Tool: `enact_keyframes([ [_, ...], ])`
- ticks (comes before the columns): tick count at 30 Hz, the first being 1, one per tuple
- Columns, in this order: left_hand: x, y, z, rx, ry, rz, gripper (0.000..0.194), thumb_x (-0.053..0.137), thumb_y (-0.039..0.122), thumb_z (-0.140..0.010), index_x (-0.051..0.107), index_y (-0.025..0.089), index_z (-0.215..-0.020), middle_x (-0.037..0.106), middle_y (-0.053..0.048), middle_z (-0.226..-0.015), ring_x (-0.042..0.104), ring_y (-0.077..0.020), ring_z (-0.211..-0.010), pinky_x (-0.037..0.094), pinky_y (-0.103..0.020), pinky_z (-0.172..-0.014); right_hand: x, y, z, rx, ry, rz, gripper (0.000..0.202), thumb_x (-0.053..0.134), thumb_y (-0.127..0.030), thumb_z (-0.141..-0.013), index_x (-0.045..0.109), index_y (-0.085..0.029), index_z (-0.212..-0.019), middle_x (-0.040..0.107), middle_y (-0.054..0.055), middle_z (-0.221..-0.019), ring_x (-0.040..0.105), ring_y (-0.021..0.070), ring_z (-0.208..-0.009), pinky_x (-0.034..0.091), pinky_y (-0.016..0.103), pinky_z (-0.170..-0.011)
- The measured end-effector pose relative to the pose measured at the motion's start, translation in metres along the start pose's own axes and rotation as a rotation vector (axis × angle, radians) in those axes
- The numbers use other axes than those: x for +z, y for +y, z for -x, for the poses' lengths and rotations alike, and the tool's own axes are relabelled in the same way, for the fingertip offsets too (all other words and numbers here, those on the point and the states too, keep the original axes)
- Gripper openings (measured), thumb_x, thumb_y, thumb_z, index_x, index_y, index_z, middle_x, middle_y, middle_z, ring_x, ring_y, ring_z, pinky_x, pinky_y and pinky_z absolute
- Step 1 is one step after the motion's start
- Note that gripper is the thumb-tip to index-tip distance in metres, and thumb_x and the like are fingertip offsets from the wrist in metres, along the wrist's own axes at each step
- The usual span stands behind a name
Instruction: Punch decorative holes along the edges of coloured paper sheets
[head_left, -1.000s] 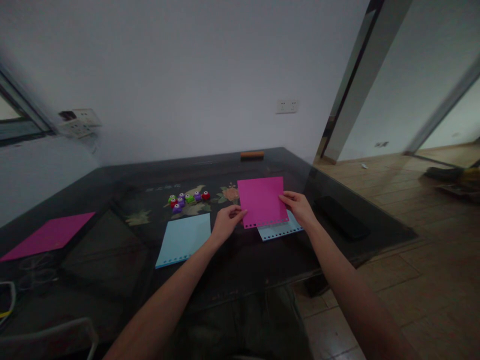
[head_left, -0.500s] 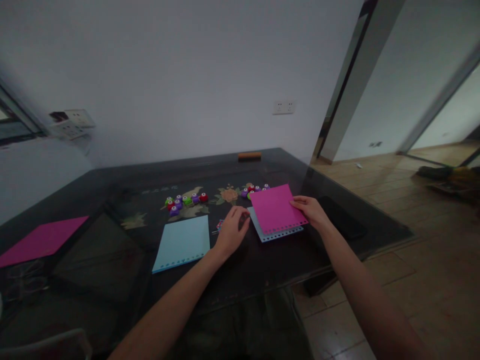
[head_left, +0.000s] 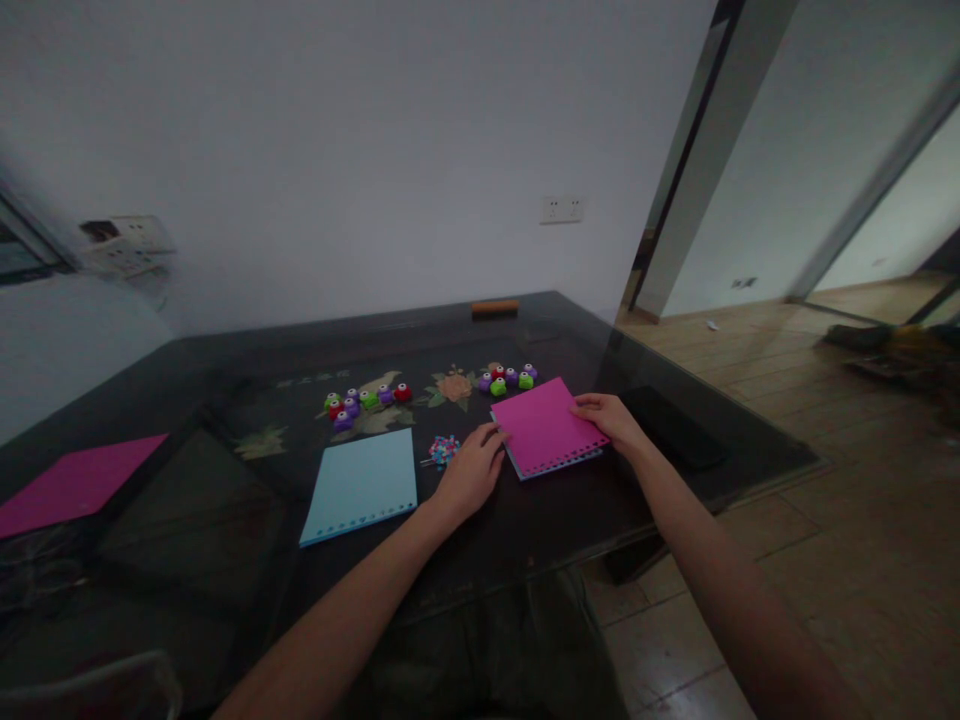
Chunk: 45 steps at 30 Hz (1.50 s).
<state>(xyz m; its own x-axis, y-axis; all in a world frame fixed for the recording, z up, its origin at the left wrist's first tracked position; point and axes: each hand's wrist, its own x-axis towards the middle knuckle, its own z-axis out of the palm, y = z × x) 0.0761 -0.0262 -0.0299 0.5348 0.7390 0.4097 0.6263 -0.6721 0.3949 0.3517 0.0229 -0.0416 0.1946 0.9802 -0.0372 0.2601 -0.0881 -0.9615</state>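
A pink sheet of paper [head_left: 547, 425] with a row of punched holes along its near edge lies over a light blue punched sheet [head_left: 525, 474], which peeks out at the left and near edges. My right hand [head_left: 609, 420] grips the pink sheet by its right edge, thumb on top. At the left edge, the curled fingers of my left hand [head_left: 472, 470] close on the pink sheet, their tips partly hidden. Just left of that hand is a small bunch of pink, blue and white bits [head_left: 444, 450] with thin sticks. Further left lies a light blue punched stack [head_left: 364, 482].
Several coloured eyeball-like pieces sit in a left group [head_left: 367, 400] and a right group [head_left: 511, 378]. Another pink sheet [head_left: 82, 482] is at far left. A dark flat object [head_left: 675, 428] lies beyond my right hand, and an orange-brown bar [head_left: 495, 309] by the wall.
The pink sheet has come down onto the blue sheet and lines up with it more closely. My left hand has moved onto its left edge. The small coloured bunch shows more fully.
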Motion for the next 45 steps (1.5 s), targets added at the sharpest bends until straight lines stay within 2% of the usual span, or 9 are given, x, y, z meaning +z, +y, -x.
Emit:
enact_keyframes([
  [10,0.005,0.000,0.004,-0.009,-0.146,-0.085,0.039,0.039,0.023,-0.087,0.047,0.021,-0.126,0.045,-0.008,-0.134,0.045,-0.0195,-0.119,0.036,-0.034,-0.101,0.006,-0.001,0.003,0.035,0.006,-0.057,0.028,0.070,-0.024,-0.061,0.063,-0.012,-0.086,0.066,0.004,-0.067,0.055,0.0114,-0.050,0.041,0.021,-0.045],
  [16,0.007,-0.002,0.005,0.026,-0.142,-0.096,0.041,0.042,0.021,-0.084,0.047,0.020,-0.125,0.047,-0.009,-0.132,0.047,-0.0209,-0.117,0.036,-0.038,-0.100,0.006,-0.002,0.005,0.030,0.007,-0.063,0.023,0.069,-0.022,-0.063,0.064,-0.013,-0.084,0.066,0.004,-0.066,0.057,0.0122,-0.052,0.044,0.021,-0.048],
  [30,0.008,-0.001,0.003,0.057,-0.139,-0.150,0.037,0.043,0.020,-0.084,0.053,0.017,-0.120,0.051,-0.011,-0.127,0.048,-0.0211,-0.116,0.037,-0.038,-0.100,0.009,-0.007,0.008,0.040,0.012,-0.049,0.026,0.068,-0.022,-0.064,0.063,-0.012,-0.088,0.066,0.004,-0.066,0.056,0.0121,-0.051,0.042,0.021,-0.047],
  [39,0.011,-0.003,0.004,0.061,-0.119,-0.124,0.036,0.043,0.020,-0.084,0.054,0.018,-0.118,0.052,-0.012,-0.127,0.048,-0.0218,-0.116,0.037,-0.039,-0.099,0.002,-0.006,0.005,-0.055,0.123,-0.036,0.019,0.062,-0.018,-0.069,0.063,-0.012,-0.087,0.066,0.005,-0.068,0.059,0.0115,-0.056,0.047,0.022,-0.052],
  [45,0.011,-0.003,0.004,0.060,-0.110,-0.107,0.037,0.044,0.020,-0.083,0.053,0.019,-0.119,0.051,-0.011,-0.127,0.048,-0.0217,-0.116,0.037,-0.040,-0.099,0.001,-0.005,0.005,-0.093,0.123,0.116,0.023,0.063,-0.019,-0.066,0.065,-0.013,-0.089,0.068,0.006,-0.071,0.059,0.0121,-0.059,0.046,0.021,-0.052],
])
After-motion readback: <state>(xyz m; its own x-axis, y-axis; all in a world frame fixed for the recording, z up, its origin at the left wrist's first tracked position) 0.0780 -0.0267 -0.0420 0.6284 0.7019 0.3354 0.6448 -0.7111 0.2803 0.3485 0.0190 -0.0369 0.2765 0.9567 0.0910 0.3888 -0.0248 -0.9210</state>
